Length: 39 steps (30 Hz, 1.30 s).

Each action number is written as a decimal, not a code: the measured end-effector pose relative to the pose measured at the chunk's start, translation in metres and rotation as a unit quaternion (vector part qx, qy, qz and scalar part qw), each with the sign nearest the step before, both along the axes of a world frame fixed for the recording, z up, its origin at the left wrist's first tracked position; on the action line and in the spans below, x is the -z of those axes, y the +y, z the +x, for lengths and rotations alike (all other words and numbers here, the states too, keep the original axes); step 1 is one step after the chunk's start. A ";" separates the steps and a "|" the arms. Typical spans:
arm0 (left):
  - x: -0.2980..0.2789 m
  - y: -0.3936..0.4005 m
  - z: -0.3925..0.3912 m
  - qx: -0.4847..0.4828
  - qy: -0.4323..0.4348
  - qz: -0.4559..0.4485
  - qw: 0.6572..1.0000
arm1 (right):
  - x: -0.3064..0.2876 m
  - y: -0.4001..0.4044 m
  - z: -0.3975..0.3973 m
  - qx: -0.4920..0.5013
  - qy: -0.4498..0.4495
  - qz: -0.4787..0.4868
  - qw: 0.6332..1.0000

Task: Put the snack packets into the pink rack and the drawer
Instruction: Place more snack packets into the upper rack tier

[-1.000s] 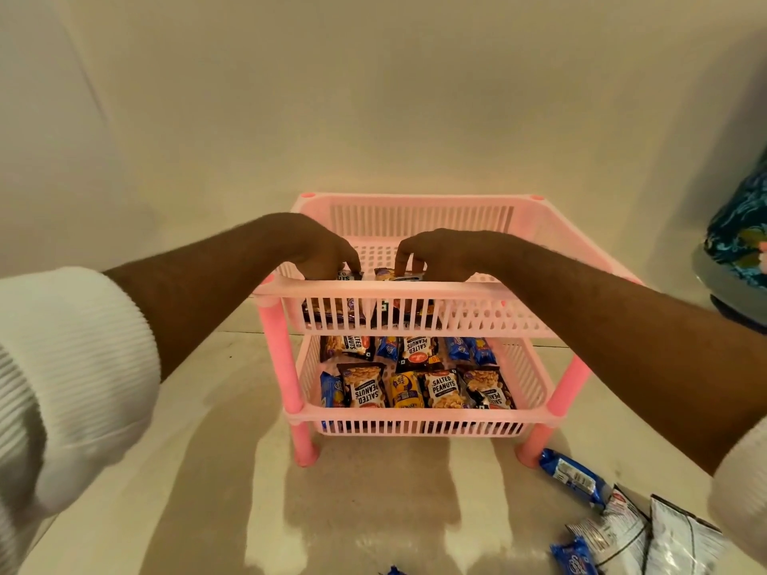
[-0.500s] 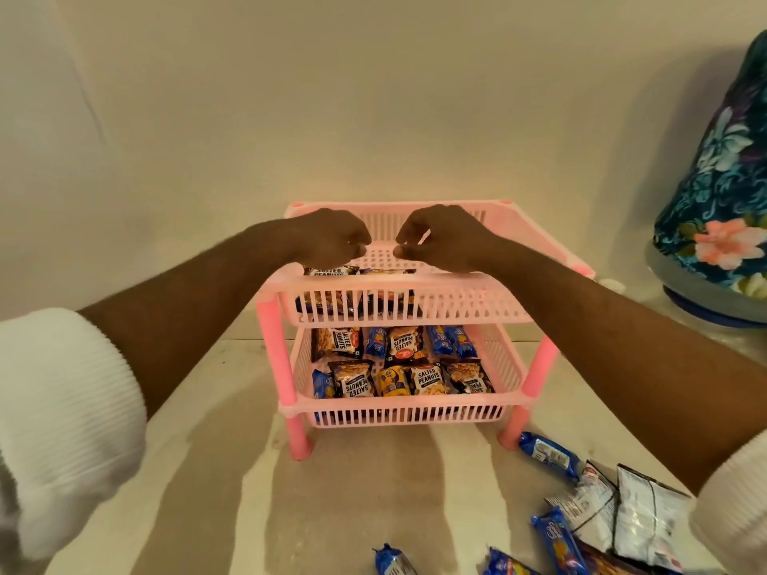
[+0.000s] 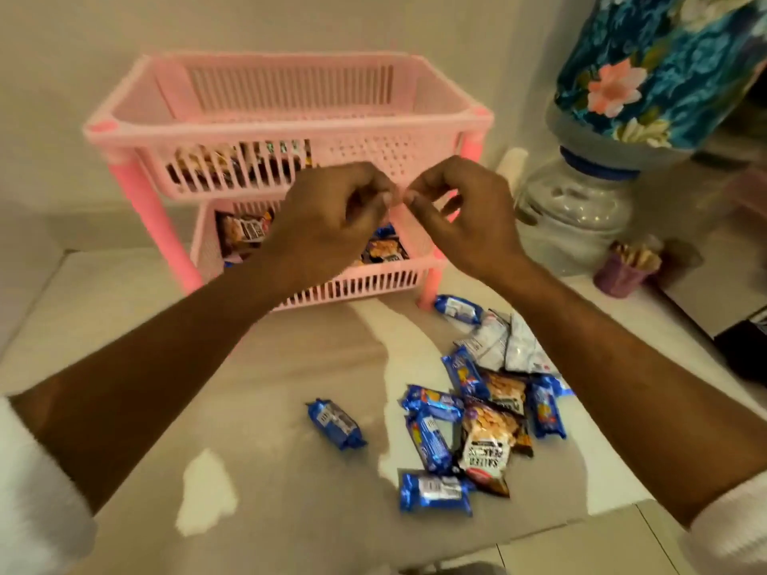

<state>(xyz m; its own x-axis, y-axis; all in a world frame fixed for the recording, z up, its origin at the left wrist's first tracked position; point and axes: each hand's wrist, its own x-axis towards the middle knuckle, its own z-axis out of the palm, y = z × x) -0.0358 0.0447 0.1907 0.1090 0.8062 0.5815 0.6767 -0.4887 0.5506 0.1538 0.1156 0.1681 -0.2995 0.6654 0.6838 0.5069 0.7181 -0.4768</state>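
The pink rack (image 3: 137, 134) stands at the back of the table with two shelves. Its top shelf holds a few packets (image 3: 232, 163) at the left; the lower shelf holds more, partly hidden by my hands. My left hand (image 3: 328, 217) and my right hand (image 3: 460, 213) hover in front of the rack, fingertips pinched together and nearly touching, with nothing in them. A pile of loose snack packets (image 3: 485, 412), blue ones and peanut packs, lies on the table to the lower right. One blue packet (image 3: 336, 423) lies apart to the left of the pile. No drawer is in view.
A water dispenser with a floral cover (image 3: 647, 72) on a clear jar (image 3: 577, 213) stands right of the rack. A small purple cup (image 3: 622, 271) with sticks sits beside it. The table's front edge (image 3: 539, 537) runs at the lower right.
Both hands have drawn back out of the top shelf toward me and lower. My view has tilted down and right, showing the loose packets on the table.
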 end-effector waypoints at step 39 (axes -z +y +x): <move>0.134 -0.045 0.096 -0.230 -0.323 -0.397 0.828 | 0.139 -0.007 0.068 -0.152 -0.010 -0.488 0.859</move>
